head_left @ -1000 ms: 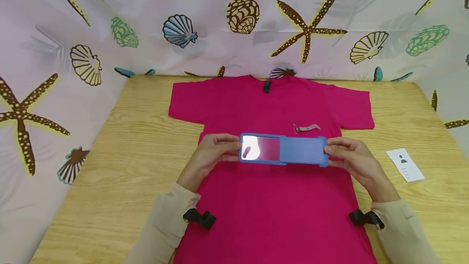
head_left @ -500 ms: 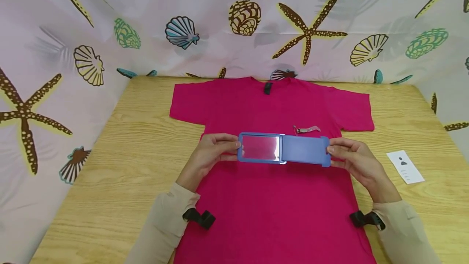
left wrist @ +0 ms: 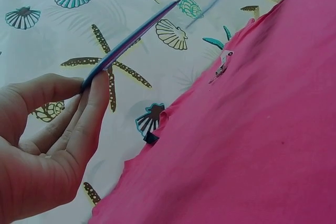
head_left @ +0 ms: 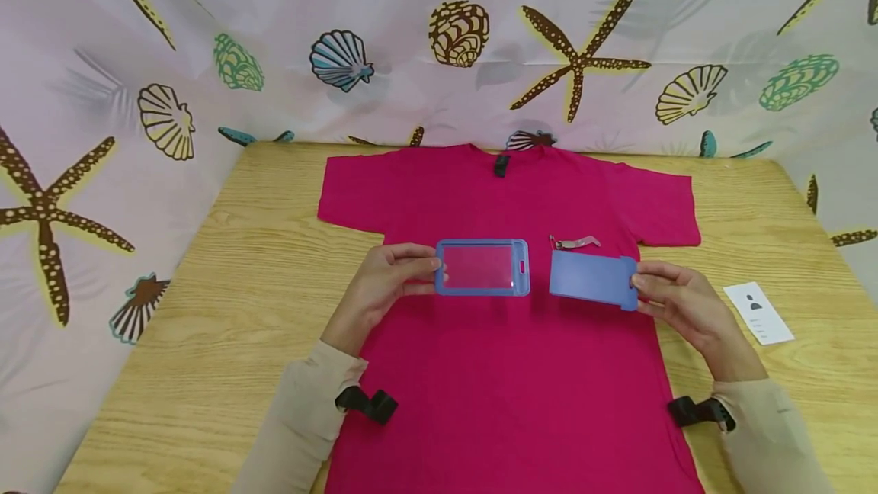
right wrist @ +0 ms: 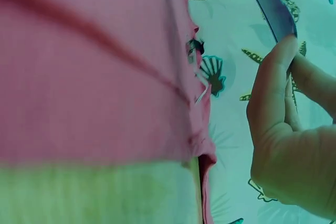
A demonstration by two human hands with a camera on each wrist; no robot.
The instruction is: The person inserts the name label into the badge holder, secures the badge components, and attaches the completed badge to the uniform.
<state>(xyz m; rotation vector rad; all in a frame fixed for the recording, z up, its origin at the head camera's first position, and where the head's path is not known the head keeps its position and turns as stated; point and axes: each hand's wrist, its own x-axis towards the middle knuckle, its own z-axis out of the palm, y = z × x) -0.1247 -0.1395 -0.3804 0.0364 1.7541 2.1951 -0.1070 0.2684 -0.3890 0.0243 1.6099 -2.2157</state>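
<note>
In the head view my left hand [head_left: 384, 284] pinches the left end of a blue badge holder frame [head_left: 521, 288], which has a clear window and a slot at its right end. My right hand [head_left: 686, 307] pinches the wide right end of a flat blue badge holder insert [head_left: 593, 277]. A narrow gap separates the two pieces, both raised above a pink T-shirt [head_left: 494, 387]. Edge-on in the left wrist view, the frame [left wrist: 134, 38] sits between thumb and fingers. The right wrist view shows the insert [right wrist: 272, 3] between the right thumb and fingers.
The T-shirt lies flat on a wooden table [head_left: 226, 311]. On its chest, just behind the insert, rests a badge clip [head_left: 575, 242] with a clear strap. A white ID card [head_left: 759, 312] lies on the table to the right. Patterned cloth [head_left: 411, 97] stands behind.
The insert has come out of the frame. My left hand has shifted the frame slightly left and up, while my right hand has moved right with the insert.
</note>
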